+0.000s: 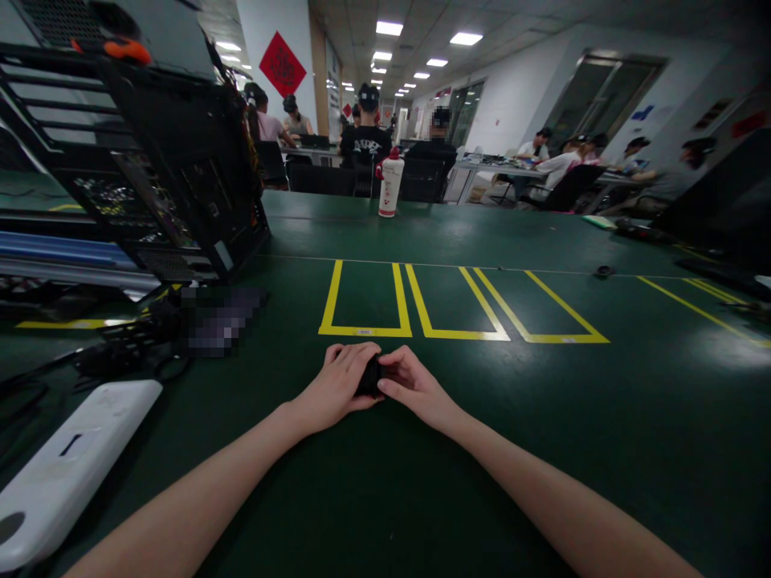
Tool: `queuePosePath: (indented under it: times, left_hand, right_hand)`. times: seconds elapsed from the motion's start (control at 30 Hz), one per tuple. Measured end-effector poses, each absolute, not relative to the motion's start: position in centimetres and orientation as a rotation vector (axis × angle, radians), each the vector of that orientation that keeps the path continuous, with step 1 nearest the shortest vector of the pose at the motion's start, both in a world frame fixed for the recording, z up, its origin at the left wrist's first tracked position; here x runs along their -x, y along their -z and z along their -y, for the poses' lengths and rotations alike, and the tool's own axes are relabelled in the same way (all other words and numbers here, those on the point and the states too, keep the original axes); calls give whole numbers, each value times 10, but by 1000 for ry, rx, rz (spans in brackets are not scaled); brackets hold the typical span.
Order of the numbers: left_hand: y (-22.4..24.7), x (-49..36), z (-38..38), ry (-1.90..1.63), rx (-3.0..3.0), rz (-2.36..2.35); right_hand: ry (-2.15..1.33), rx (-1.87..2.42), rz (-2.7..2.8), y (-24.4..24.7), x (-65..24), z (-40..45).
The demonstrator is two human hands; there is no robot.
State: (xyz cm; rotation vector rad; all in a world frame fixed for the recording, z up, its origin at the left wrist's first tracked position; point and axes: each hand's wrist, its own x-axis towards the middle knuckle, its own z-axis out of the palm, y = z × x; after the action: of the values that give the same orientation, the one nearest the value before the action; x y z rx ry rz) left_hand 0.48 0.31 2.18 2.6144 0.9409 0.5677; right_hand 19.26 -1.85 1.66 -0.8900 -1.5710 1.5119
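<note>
Between my hands is a small black object [369,379], mostly covered by fingers, so its kind does not show. My left hand [340,377] wraps round it from the left, fingers over the top and thumb along the near side. From the right, my right hand [415,388] pinches its right end with thumb and fingertips. Both hands are low over the dark green table [458,482], just in front of the yellow tape outlines [365,331].
An open black computer case [198,177] stands at the left, with tangled black cables [136,333] before it. A white elongated device [78,466] lies near left. Farther back stands a white bottle [391,186]. A small black ring-shaped item [604,272] lies right. People sit beyond the table.
</note>
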Motion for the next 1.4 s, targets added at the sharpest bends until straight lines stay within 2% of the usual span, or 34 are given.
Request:
queuePosePath:
  times: [0.3, 1.4]
  left_hand:
    - [-12, -6, -7, -622, -2621, -958]
    - [-12, -7, -7, -644, -2608, -963]
  right_hand:
    - [-1418, 947, 1631, -17, -191, 17]
    - [-1435, 926, 1557, -14, -189, 17]
